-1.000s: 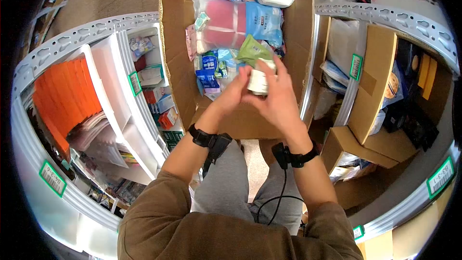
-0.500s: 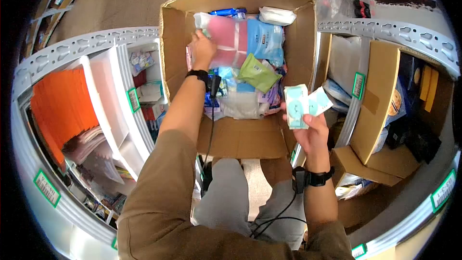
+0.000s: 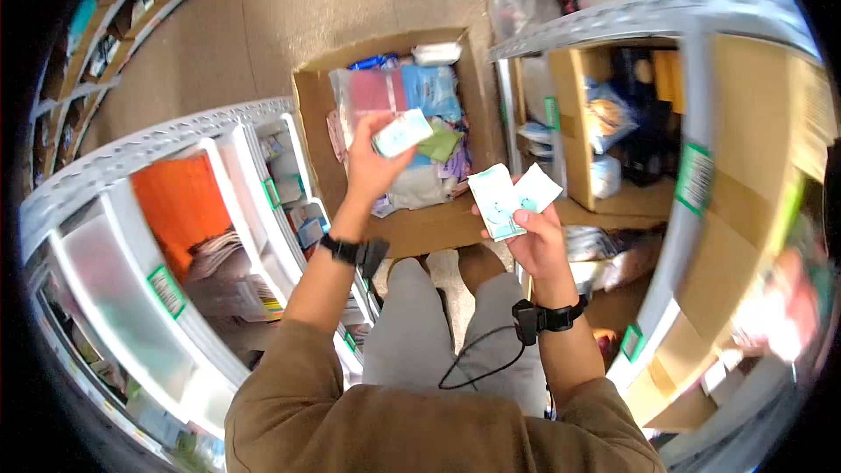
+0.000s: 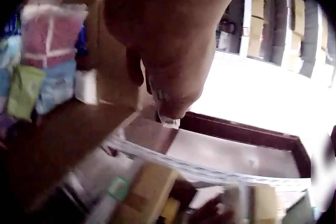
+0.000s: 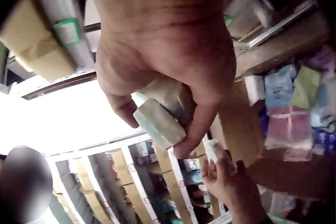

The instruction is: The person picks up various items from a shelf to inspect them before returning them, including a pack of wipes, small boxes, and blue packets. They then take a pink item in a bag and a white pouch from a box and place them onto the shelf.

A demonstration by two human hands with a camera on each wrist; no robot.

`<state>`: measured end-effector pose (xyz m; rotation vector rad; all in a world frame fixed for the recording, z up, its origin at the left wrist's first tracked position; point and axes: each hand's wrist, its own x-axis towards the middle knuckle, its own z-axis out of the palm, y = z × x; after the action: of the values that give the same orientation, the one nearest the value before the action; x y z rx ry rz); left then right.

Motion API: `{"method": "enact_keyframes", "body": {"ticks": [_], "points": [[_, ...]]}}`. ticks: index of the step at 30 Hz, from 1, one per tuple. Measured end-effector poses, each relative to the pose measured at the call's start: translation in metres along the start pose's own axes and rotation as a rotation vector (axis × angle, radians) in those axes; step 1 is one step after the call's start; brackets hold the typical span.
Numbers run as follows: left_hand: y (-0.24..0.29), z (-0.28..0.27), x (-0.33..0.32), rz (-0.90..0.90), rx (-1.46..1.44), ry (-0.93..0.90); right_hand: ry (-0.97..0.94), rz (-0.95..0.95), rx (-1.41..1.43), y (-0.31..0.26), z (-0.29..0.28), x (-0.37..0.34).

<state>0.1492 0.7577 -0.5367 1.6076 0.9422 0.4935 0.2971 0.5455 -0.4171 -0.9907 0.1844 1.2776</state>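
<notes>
My left hand grips a small white-and-teal packet, held above the cardboard box. Seen from the left wrist, that hand covers most of the packet, and only a sliver shows. In my right hand two similar packets are fanned out, pinched under the thumb, beside the box's near right corner. The right wrist view shows one packet between fingers and thumb. Inside the box lie a pink-and-clear bag, a blue pack and a green pouch.
Shelving lines both sides. On the left stand orange envelopes in white bins; on the right, a cardboard carton with packaged goods. Green-framed labels mark the shelf edges. A clear plastic bag lies beyond the box.
My left hand has picked up a packet from atop the pink bag and moved back toward me. The right hand, still holding two packets, has shifted inward. The head view has turned rightward.
</notes>
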Motion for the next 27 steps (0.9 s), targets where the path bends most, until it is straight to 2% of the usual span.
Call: {"method": "enact_keyframes", "body": {"ticks": [3, 7, 8, 10, 13, 14, 16, 18, 20, 21, 23, 26, 27], "points": [[0.139, -0.014, -0.030, 0.090, -0.434, -0.006, -0.029, -0.131, 0.085, -0.046, 0.056, -0.063], [0.281, -0.043, -0.052, 0.189, -0.269, -0.094, -0.127, -0.281, 0.213, -0.097, 0.125, -0.150], [0.310, -0.047, -0.055, 0.385, -0.225, -0.103, -0.160, -0.306, 0.248, -0.109, 0.143, -0.168], [0.378, -0.062, -0.068, 0.557, -0.178, -0.170, -0.186, -0.390, 0.235, -0.126, 0.172, -0.212], [0.454, -0.081, -0.089, 0.550, -0.337, -0.400, -0.220, -0.486, 0.214, -0.149, 0.202, -0.274], [0.470, -0.087, -0.093, 0.582, -0.346, -0.430, -0.218, -0.531, 0.213, -0.153, 0.207, -0.293], [0.493, -0.098, -0.101, 0.630, -0.481, -0.764, -0.252, -0.553, 0.097, -0.160, 0.215, -0.330], [0.513, -0.108, -0.122, 0.433, -0.531, -0.991, -0.194, -0.602, 0.046, -0.164, 0.223, -0.365], [0.526, -0.097, -0.128, 0.722, -0.463, -1.132, -0.171, -0.565, 0.038, -0.161, 0.221, -0.395], [0.535, -0.093, -0.136, 0.737, -0.465, -1.173, -0.165, -0.572, 0.046, -0.159, 0.221, -0.408], [0.556, -0.089, -0.152, 0.894, -0.286, -1.277, -0.151, -0.617, 0.050, -0.149, 0.221, -0.431], [0.572, -0.072, -0.184, 0.976, -0.311, -1.401, -0.075, -0.663, 0.076, -0.133, 0.217, -0.452], [0.575, -0.068, -0.194, 0.939, -0.351, -1.480, -0.032, -0.657, 0.088, -0.129, 0.216, -0.457]]}}
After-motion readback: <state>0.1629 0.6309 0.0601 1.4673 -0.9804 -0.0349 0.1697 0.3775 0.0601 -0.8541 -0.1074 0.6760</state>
